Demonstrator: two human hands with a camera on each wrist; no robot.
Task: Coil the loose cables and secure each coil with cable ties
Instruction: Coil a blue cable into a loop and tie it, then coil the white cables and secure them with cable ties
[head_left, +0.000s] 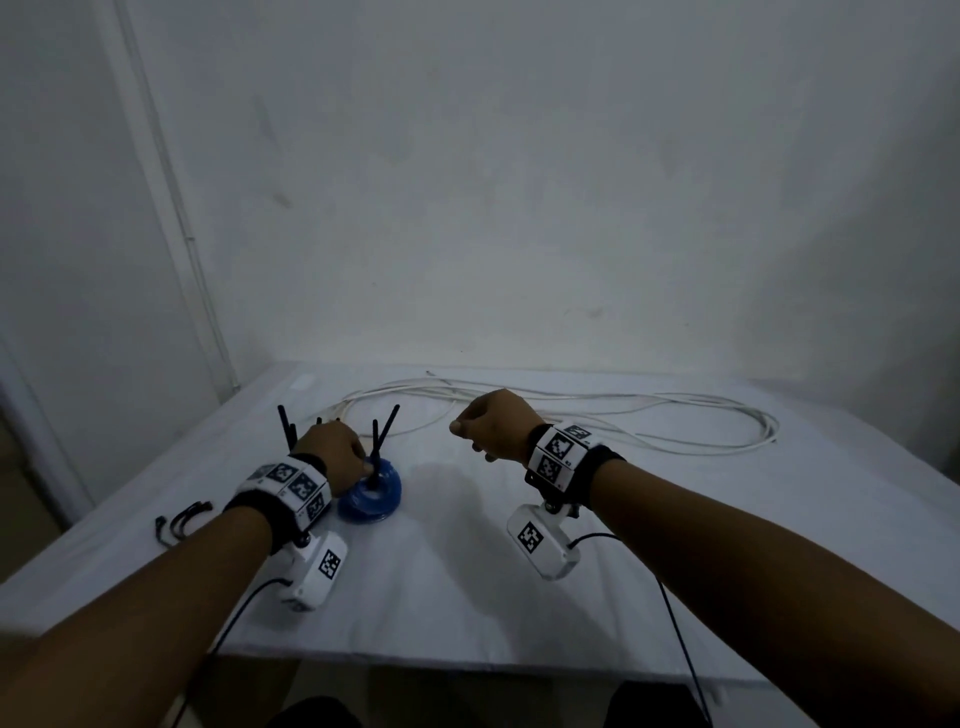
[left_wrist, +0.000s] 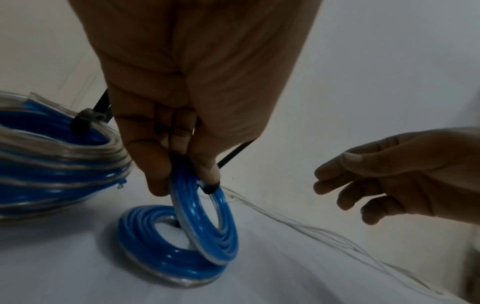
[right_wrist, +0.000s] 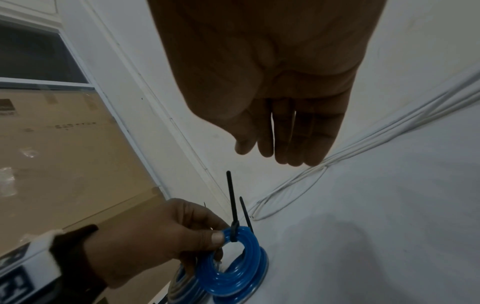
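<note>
My left hand (head_left: 358, 465) pinches a small blue cable coil (left_wrist: 207, 222) at its top and holds it upright on a second blue coil (left_wrist: 161, 255) that lies flat on the white table (head_left: 467, 597). A black cable tie (right_wrist: 232, 201) wraps the held coil, with its tail pointing up. A third, bigger blue coil (left_wrist: 52, 164), also tied in black, sits close by on the left. My right hand (head_left: 470, 436) hovers to the right of the coils with relaxed fingers and holds nothing. A loose white cable (head_left: 675, 410) sprawls across the back of the table.
Several spare black cable ties (head_left: 184, 519) lie near the table's left edge. The table stands against a white wall, and a door frame (right_wrist: 78, 82) with a brown floor beyond is on the left. Wrist camera leads hang off the front edge.
</note>
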